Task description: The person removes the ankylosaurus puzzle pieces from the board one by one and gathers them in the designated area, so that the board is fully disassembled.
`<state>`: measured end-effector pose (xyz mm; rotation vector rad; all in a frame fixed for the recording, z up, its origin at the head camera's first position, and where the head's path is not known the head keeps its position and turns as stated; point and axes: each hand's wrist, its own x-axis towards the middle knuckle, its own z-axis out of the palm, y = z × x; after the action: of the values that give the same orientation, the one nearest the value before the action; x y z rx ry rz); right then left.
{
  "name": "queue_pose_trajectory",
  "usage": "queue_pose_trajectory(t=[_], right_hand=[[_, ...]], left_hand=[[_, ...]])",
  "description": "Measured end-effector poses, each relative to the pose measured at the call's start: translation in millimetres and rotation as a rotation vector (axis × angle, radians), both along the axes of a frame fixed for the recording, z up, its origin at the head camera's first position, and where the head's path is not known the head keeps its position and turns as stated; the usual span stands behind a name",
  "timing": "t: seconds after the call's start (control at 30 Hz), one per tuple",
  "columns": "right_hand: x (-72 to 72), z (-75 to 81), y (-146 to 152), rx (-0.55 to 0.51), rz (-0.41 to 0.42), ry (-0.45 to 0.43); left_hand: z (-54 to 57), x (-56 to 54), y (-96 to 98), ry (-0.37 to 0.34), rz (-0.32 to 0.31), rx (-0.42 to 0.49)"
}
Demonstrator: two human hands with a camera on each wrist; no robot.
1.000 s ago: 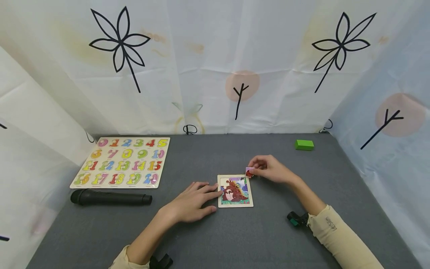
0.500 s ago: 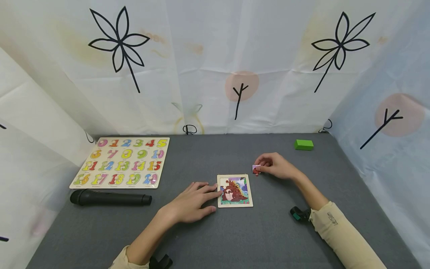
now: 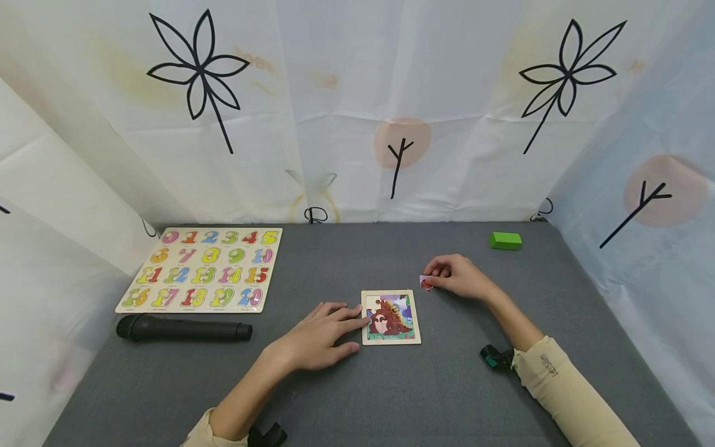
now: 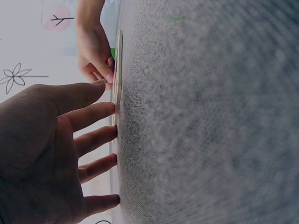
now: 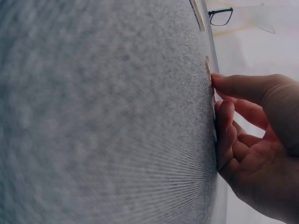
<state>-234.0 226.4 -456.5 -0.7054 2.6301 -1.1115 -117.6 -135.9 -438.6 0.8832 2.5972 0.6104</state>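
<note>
A small square jigsaw puzzle (image 3: 391, 323) with a pale wooden frame lies mid-table, showing a reddish-brown dinosaur. Pale bare board shows in its upper left. My left hand (image 3: 319, 336) lies flat with fingers spread, index and middle fingertips on the frame's left edge. In the left wrist view, the fingertips of the left hand (image 4: 51, 144) meet the table and the frame's edge. My right hand (image 3: 459, 277) pinches a purple and red puzzle piece (image 3: 425, 282), off the puzzle's upper right corner. The right wrist view shows the puzzle piece (image 5: 208, 67) edge-on, low at the tabletop, under the thumb.
A board of colourful numbers (image 3: 201, 270) lies at the back left, with a black microphone (image 3: 184, 328) in front of it. A green block (image 3: 505, 241) sits at the back right. White printed cloth (image 3: 346, 93) hangs behind the grey table (image 3: 402, 397).
My right hand has drawn the puzzle piece a little to the right, away from the puzzle's corner, then held nearly still. My left hand and the puzzle have stayed put.
</note>
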Motion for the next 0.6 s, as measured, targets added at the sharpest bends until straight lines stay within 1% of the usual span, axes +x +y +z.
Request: queue_pose_trajectory(t=[0.23, 0.43, 0.6], right_hand=[[1.1, 0.6, -0.2, -0.024, -0.038, -0.013], [2.2, 0.1, 0.8, -0.064, -0.043, -0.029], [6.0, 2.4, -1.2, -0.082, -0.061, -0.040]], left_hand=[[0.9, 0.2, -0.1, 0.002, -0.004, 0.004], [1.1, 0.3, -0.1, 0.002, -0.003, 0.005], [1.4, 0.5, 0.2, -0.001, 0.001, 0.004]])
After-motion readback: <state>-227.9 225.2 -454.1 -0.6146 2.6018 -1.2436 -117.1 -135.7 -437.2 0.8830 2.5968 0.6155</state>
